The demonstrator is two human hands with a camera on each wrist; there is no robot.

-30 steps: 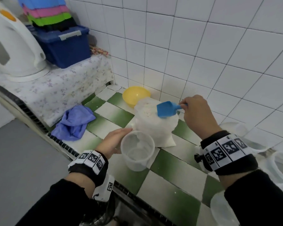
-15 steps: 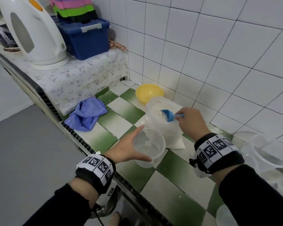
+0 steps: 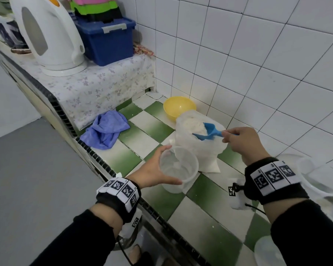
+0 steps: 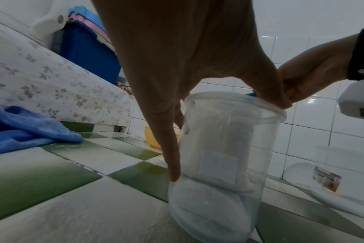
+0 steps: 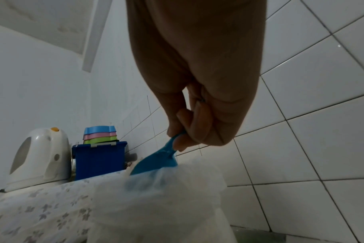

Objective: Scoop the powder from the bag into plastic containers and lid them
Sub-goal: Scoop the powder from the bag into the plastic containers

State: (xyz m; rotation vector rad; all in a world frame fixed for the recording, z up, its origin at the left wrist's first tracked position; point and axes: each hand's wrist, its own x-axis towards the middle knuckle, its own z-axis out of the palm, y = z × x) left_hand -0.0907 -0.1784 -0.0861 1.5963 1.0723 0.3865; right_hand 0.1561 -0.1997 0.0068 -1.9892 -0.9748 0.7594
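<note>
An open clear bag of white powder (image 3: 197, 146) stands on the green-and-white tiled counter (image 3: 206, 225). My right hand (image 3: 238, 140) pinches the handle of a blue scoop (image 3: 208, 132), whose bowl lies in the powder at the bag's mouth (image 5: 156, 162). Just in front of the bag a clear plastic container (image 3: 178, 169) stands upright, with a thin layer of powder at its bottom (image 4: 210, 202). My left hand (image 3: 156, 169) wraps its side and rim, with the thumb (image 4: 268, 92) on the rim and the fingers (image 4: 168, 148) down the wall.
A yellow bowl (image 3: 179, 107) sits behind the bag by the tiled wall. A blue cloth (image 3: 106, 131) lies to the left. A white kettle (image 3: 48, 33) and a blue box (image 3: 108, 39) stand on the raised shelf. More clear containers (image 3: 315, 177) and a lid (image 3: 267, 252) are at the right.
My right hand has lowered the blue scoop from above the bag into the powder. My left hand has stayed on the container. The head view has shifted.
</note>
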